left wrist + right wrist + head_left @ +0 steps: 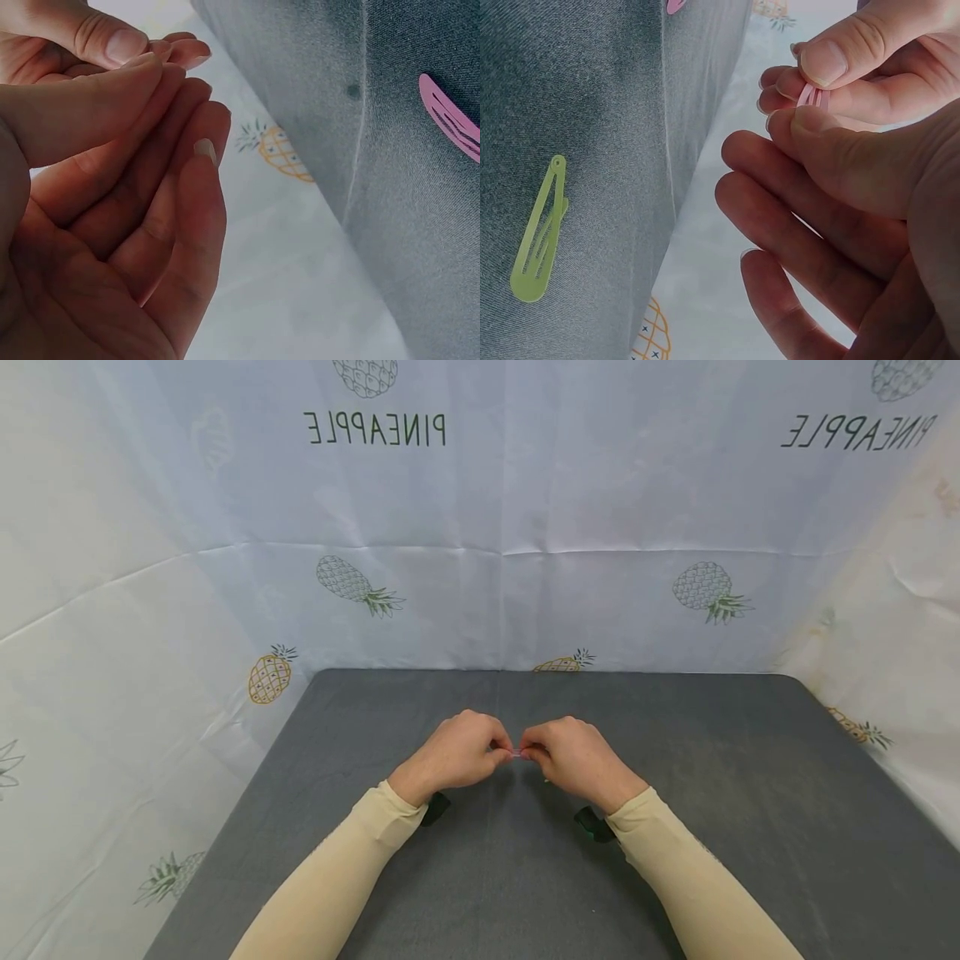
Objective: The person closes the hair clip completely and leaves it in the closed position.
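My left hand (459, 750) and right hand (581, 758) meet over the middle of the dark table. Between their thumbs and forefingers they pinch a small pink snap hair clip (814, 96), one hand at each end. Its slotted middle shows in the right wrist view; the fingertips hide both ends. The other fingers of the right hand are spread loosely below the pinch. A second pink hair clip (451, 118) lies on the table near the left hand. Near the right hand lies a green hair clip (534, 247), its inner tongue sprung out to one side.
A dark grey cloth covers the table (720, 760). White curtains (480, 502) with pineapple prints hang behind it and along both sides. Dark wrist cameras, one of them a black piece (594, 825) under the right cuff, sit beneath the pale yellow sleeves (337, 868).
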Tool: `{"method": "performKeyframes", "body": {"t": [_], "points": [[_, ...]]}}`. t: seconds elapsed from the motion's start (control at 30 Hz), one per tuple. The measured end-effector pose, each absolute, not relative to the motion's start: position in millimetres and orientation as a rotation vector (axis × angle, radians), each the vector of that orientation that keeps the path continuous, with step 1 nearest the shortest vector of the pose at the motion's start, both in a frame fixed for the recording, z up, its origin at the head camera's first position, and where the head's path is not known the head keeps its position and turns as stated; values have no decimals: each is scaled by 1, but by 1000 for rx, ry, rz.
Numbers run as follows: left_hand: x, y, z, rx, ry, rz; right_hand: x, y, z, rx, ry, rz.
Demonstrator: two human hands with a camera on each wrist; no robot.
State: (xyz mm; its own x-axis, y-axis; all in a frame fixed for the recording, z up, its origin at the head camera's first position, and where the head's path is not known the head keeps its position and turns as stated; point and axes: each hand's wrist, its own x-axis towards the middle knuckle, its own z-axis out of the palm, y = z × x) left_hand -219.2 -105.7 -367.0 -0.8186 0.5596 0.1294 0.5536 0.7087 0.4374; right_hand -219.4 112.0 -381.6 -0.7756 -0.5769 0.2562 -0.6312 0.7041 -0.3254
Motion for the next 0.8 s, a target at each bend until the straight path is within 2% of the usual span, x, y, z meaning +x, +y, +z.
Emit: {"method": "performKeyframes", "body": {"t": [0.8], "points": [[-222, -109, -366, 974, 2853, 839, -221, 114, -382, 1057, -2691, 636]]}}
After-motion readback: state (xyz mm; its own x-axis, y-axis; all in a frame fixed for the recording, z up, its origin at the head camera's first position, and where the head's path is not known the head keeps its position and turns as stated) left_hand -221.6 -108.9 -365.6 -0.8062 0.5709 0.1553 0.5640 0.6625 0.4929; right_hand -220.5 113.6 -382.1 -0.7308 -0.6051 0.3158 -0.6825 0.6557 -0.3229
